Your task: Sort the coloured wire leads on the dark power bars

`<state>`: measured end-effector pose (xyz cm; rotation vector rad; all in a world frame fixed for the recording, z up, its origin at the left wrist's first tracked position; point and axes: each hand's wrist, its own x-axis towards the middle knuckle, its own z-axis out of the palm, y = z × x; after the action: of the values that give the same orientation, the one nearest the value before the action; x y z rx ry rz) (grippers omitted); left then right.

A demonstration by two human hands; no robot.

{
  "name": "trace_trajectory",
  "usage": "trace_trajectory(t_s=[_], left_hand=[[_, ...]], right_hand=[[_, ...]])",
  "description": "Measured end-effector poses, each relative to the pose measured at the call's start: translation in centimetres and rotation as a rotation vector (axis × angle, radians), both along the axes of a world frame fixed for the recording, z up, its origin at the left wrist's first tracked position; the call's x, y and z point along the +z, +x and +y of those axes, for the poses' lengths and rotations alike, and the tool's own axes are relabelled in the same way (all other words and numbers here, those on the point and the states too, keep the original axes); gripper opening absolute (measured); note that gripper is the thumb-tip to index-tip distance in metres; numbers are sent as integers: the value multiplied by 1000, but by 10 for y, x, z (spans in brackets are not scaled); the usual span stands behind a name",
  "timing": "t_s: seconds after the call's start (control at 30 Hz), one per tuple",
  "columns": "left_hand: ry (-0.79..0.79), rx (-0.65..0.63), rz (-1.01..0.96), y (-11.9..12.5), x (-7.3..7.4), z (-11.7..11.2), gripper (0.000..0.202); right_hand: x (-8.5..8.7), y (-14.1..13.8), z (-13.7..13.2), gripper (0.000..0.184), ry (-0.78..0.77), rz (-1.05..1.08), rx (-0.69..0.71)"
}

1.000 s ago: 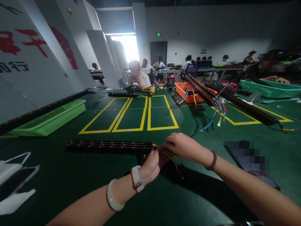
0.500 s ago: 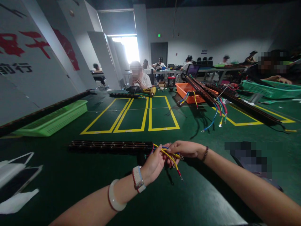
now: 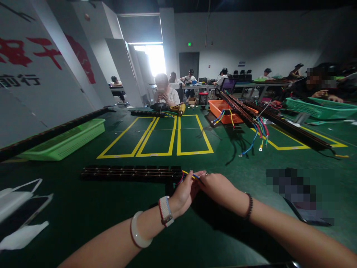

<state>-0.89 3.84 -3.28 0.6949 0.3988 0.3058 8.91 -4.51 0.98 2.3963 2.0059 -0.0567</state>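
A long black strip (image 3: pixel 131 173), with copper-coloured lines along its top, lies crosswise on the table in front of me. From its right end come yellow and blue wires (image 3: pixel 195 176) and a thin pink one. My left hand (image 3: pixel 185 191) is closed on these wires just beyond the strip's end, thumb on top. Close against it, my right hand (image 3: pixel 219 188) is curled over the same bundle, its back toward me. The wires' free ends are hidden behind my right hand.
On the left stands a green basket (image 3: pixel 64 143) with a long black strip (image 3: pixel 52 128) across it. An orange basket (image 3: pixel 223 111) at back right bears more strips with lugged wires. A dark flat device (image 3: pixel 309 214) lies at right. A person (image 3: pixel 167 91) sits across the table.
My right hand has turned over and closed around the wires, covering the lugged ends that showed before. My left hand keeps its hold, and the strip stays in place.
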Motion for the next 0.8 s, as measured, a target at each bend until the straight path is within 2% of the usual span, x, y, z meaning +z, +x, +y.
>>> trace_trajectory(t_s=[0.13, 0.3, 0.37, 0.47, 0.6, 0.7, 0.73, 0.8], left_hand=[[1, -5, 50, -2, 6, -2, 32], [23, 24, 65, -1, 5, -3, 26], [13, 26, 43, 2, 2, -2, 25], [-4, 28, -11, 4, 1, -1, 22], [-37, -22, -21, 3, 9, -1, 29], [-45, -41, 35, 2, 14, -1, 34], [-47, -35, 50, 1, 15, -1, 34], [-57, -28, 51, 2, 13, 0, 34]], right_hand=[[-9, -8, -1, 34, -65, -172, 52], [-10, -8, -4, 34, -27, -137, 51], [-7, -1, -5, 28, 26, 13, 25], [-4, 16, -2, 27, 63, 345, -38], [-12, 38, 2, 32, -10, 850, -30], [-22, 45, 0, 41, -116, 1257, -32], [-24, 45, -1, 43, -148, 1332, -35], [-24, 44, -3, 44, -152, 1317, -20]])
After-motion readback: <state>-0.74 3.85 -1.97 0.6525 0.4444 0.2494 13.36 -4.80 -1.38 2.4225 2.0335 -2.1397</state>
